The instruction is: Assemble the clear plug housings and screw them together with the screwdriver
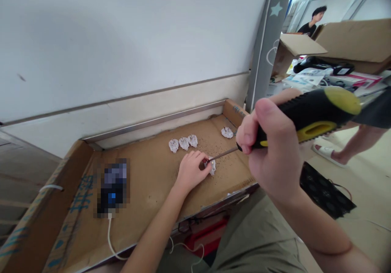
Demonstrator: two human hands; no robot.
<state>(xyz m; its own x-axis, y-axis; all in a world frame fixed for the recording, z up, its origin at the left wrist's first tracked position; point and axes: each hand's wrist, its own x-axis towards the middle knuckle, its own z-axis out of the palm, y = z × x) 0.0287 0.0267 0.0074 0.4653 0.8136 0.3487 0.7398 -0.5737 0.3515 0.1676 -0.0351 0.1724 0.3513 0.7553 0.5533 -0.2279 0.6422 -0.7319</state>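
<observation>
My right hand (275,143) is wrapped round the black and yellow handle of a screwdriver (317,110). Its long shaft slants down and left, with the tip at a small white plug part (213,168) on the cardboard. My left hand (193,169) pinches that part from its left side, thumb and forefinger at the screwdriver's tip. Behind my left hand, three similar white parts (183,143) with metal pins up stand in a row. Another white part (227,132) lies apart, further right.
A pixelated device (113,187) with a white cable lies on the left of the cardboard-lined table (143,199). Small dark specks surround the parts. At the right are an open box (351,41) of goods, a black panel (326,189), a person (309,27) and another person's leg (357,143).
</observation>
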